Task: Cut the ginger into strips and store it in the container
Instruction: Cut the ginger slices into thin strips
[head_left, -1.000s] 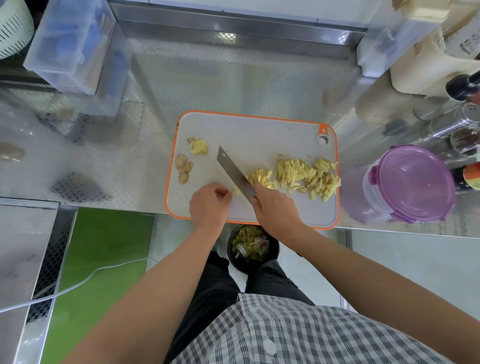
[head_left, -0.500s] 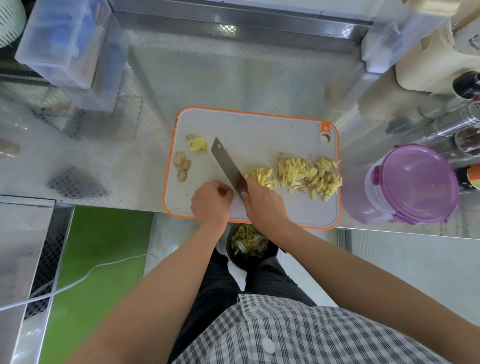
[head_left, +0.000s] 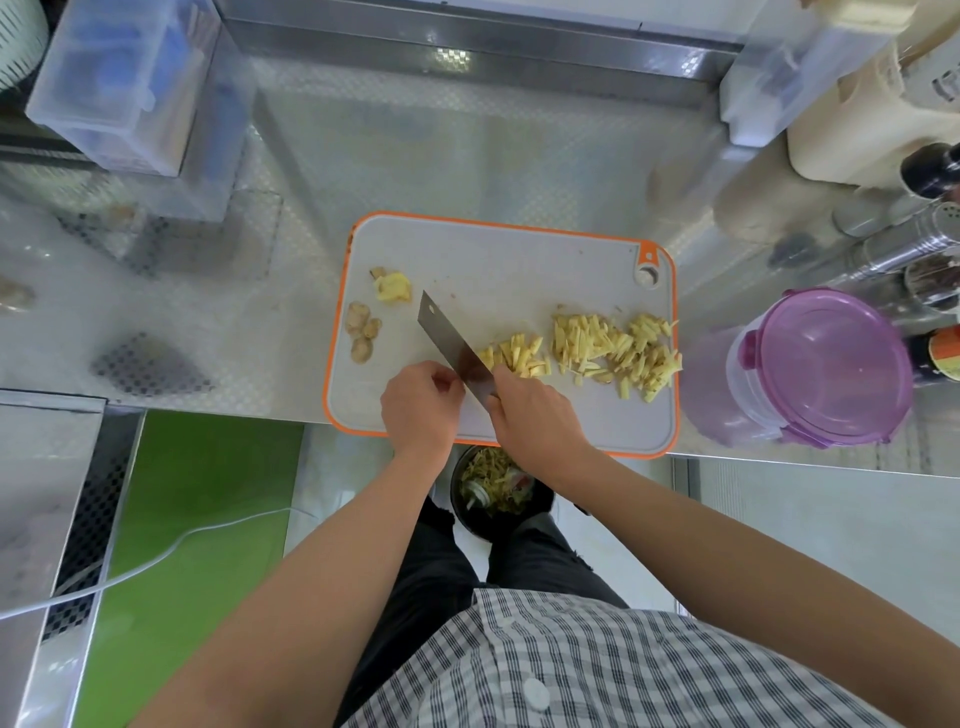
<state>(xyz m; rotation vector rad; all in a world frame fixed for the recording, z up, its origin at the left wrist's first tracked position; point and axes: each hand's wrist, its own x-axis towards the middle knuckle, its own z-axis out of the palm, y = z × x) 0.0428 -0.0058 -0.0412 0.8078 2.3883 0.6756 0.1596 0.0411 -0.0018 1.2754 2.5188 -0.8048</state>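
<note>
Your right hand (head_left: 535, 421) is wrapped around the handle of the knife (head_left: 449, 343), its blade angled toward the upper left over the cutting board (head_left: 509, 260). Your left hand (head_left: 421, 410) sits curled just beside the blade; I cannot tell whether it pins anything. Ginger strips (head_left: 613, 348) lie heaped at centre right of the board, near the purple-lidded container (head_left: 826, 364) at the frame's right.

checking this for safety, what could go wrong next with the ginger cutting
1. The left hand has its curled fingers right beside the knife; a slip could nick them.
2. The cut strips are piled against the right edge of the board, so some may spill onto the counter.
3. The board's near edge seems to overhang the counter above the bin; pressing there might tip it.
</note>
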